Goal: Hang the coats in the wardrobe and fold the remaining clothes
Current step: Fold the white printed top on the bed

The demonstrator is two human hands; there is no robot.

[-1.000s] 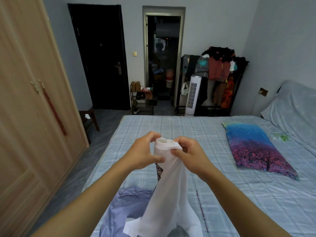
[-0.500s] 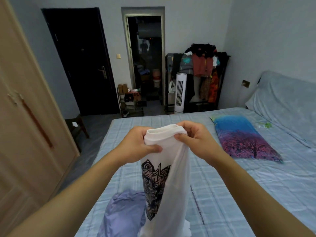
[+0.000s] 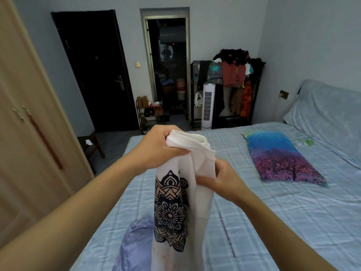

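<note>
Holding: white cotton T-shirt with dark mandala print (image 3: 180,202) hangs above light blue plaid bed (image 3: 273,222), unfolded
left hand (image 3: 160,147): fingers curled round the collar
right hand (image 3: 220,180): pinching fabric just below collar (thumb on front)
progress: early, judging by pics; shirt fold not begun, lavender garment (image 3: 134,249) lies crumpled on bed
wardrobe: beige wooden wardrobe (image 3: 29,124), doors closed, contents hidden
rack: black clothes rack (image 3: 230,85) by far wall, loaded w/ garments
</note>
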